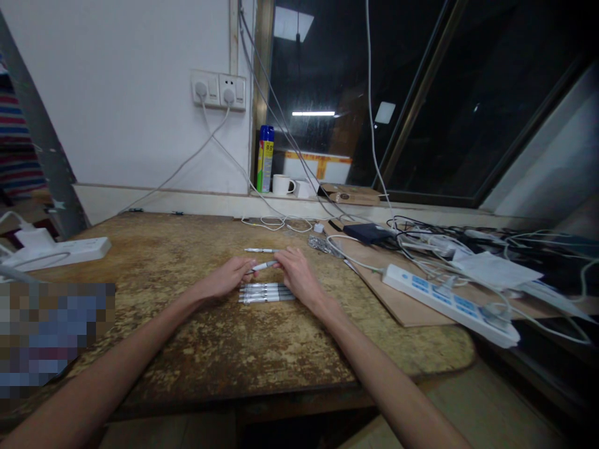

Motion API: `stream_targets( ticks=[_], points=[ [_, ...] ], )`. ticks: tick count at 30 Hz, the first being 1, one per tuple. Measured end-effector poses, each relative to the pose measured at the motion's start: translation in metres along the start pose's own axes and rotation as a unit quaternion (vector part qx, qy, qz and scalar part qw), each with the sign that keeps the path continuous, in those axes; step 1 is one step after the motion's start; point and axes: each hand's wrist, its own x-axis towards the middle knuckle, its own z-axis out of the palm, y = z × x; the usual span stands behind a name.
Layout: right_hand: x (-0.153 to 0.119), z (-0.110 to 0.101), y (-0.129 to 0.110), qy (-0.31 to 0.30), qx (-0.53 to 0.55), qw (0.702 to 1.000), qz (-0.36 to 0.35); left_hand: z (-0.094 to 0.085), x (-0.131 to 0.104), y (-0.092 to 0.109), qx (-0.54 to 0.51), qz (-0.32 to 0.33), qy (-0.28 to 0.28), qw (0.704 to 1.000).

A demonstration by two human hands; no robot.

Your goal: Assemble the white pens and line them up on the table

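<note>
Toward the near edge of the desk [196, 349], in its middle stretch, a row of pens [264, 293] lies side by side, running left to right. Just beyond it, the hands pinch the two ends of one held pen [264, 266]: the left hand [234, 274] has its left end, the right hand [296, 271] its right end, which sits slightly higher in view. Past the held pen, a single pen [259, 250] lies on the desk, near the right fingertips. Farther right, toward the desk's right edge, a white power strip [449, 304] rests partly on a brown board [397, 305]. Near the far edge lie a loose white cable [276, 224] and, right of it, a crumpled clear wrapper [322, 244].
</note>
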Motion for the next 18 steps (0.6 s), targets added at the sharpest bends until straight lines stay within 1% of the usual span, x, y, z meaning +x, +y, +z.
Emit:
stream_targets(
  ticks=[2,4,7,9,11,15,16,18],
  points=[
    [0.0,0.0,0.001,-0.001,0.014,1.0,0.0,-0.002,-0.001,-0.001,0.003,-0.004,-0.006,1.0],
    [-0.001,0.001,0.002,0.004,0.052,0.999,0.013,-0.004,-0.002,-0.003,0.047,0.026,0.011,0.999],
    [-0.002,0.001,0.002,-0.003,0.121,0.991,0.064,-0.008,-0.002,-0.007,0.133,0.076,0.038,0.988],
    [-0.002,-0.001,0.002,-0.017,0.153,0.984,0.093,-0.009,-0.002,-0.008,0.162,0.087,0.048,0.982],
    [-0.002,-0.003,0.002,-0.015,0.18,0.979,0.1,-0.008,-0.003,-0.008,0.173,0.089,0.057,0.979],
    [0.0,-0.005,0.0,0.025,0.231,0.968,0.095,-0.004,-0.005,-0.002,0.182,0.094,0.063,0.977],
    [0.0,-0.005,-0.001,0.022,0.244,0.964,0.106,-0.004,-0.005,0.0,0.18,0.097,0.063,0.977],
    [0.0,-0.006,-0.004,-0.004,0.265,0.955,0.137,-0.003,-0.005,0.002,0.174,0.101,0.067,0.977]
  ],
)
